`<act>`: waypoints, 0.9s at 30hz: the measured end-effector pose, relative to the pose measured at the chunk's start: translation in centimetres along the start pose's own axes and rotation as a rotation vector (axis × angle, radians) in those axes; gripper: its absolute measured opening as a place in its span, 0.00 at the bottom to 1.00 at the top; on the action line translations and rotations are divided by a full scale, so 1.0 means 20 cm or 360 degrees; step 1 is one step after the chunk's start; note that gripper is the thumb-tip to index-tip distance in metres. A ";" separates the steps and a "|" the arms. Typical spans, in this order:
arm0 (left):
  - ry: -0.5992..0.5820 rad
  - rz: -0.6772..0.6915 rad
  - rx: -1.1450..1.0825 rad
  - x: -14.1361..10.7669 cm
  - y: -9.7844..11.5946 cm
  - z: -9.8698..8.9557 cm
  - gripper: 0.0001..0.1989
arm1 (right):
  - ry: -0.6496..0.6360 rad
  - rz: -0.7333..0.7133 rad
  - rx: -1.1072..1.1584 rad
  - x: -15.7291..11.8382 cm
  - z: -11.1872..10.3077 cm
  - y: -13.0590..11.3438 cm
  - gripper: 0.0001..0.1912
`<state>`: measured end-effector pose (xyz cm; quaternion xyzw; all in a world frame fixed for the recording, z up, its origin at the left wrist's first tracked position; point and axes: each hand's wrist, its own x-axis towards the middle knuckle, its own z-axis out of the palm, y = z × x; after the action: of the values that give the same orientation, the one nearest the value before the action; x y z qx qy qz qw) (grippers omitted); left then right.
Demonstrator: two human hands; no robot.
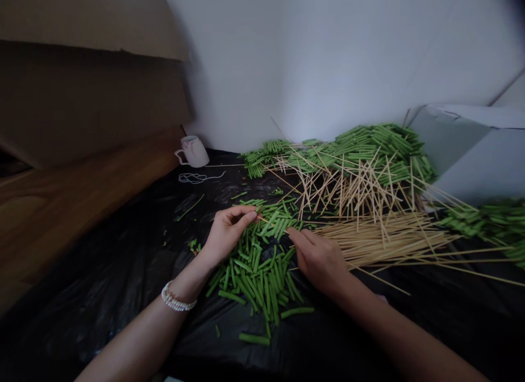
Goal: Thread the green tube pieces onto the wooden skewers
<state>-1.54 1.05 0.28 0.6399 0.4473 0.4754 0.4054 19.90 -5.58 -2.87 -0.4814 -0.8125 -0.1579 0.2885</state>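
Over a loose pile of cut green bean pieces (pixel 262 283), my left hand (pixel 229 229) pinches a small green bean piece (pixel 258 210) between thumb and forefinger. A thin wooden skewer (pixel 264 220) runs from there toward my right hand (pixel 318 256), whose closed fingers grip it. Green pieces lie along the skewer's line; whether they are threaded on it or lie behind it, I cannot tell. Right of my right hand rests a thick heap of bare wooden skewers (pixel 389 239). Behind it, skewers filled with bean pieces (pixel 377 146) are stacked against the wall.
Black plastic sheeting (pixel 135 278) covers the work surface. A white mug (pixel 194 152) and a tangle of white string (pixel 192 178) are at the back left. A cardboard box (pixel 90 92) stands left, a pale box (pixel 463 146) right, near more filled skewers (pixel 488 226).
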 end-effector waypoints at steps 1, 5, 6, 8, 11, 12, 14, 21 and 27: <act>-0.0007 0.0000 0.0019 0.00 0.00 0.00 0.11 | -0.0009 0.0005 0.0003 0.00 0.00 0.00 0.18; -0.0133 0.0055 0.0184 -0.02 -0.01 0.03 0.11 | -0.0148 0.0016 -0.0004 0.00 0.00 -0.03 0.18; -0.0168 0.0074 0.0244 -0.02 -0.02 0.04 0.11 | -0.0215 0.0021 -0.0006 0.00 0.00 -0.03 0.17; -0.0207 0.0102 0.0350 -0.03 -0.03 0.05 0.10 | -0.0349 0.0046 -0.0001 0.00 -0.01 -0.05 0.17; -0.0222 0.0110 0.0407 -0.04 -0.05 0.06 0.11 | -0.0453 0.0080 0.0013 0.00 -0.01 -0.05 0.17; -0.0227 0.0106 0.0409 -0.03 -0.06 0.06 0.11 | -0.0453 0.0081 0.0014 0.00 -0.01 -0.05 0.17; -0.0218 0.0105 0.0408 -0.03 -0.05 0.06 0.11 | -0.0416 0.0078 0.0010 0.00 0.00 -0.05 0.17; -0.0128 0.0107 0.0261 -0.03 -0.01 0.06 0.09 | -0.0252 0.0053 0.0008 -0.01 0.01 -0.04 0.18; -0.0010 0.0066 0.0077 -0.03 0.00 0.06 0.10 | -0.0128 0.0021 0.0014 -0.01 -0.01 -0.04 0.18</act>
<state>-0.47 0.32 -0.05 0.6603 0.4439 0.4708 0.3812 19.29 -6.09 -2.84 -0.4914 -0.8209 -0.1329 0.2587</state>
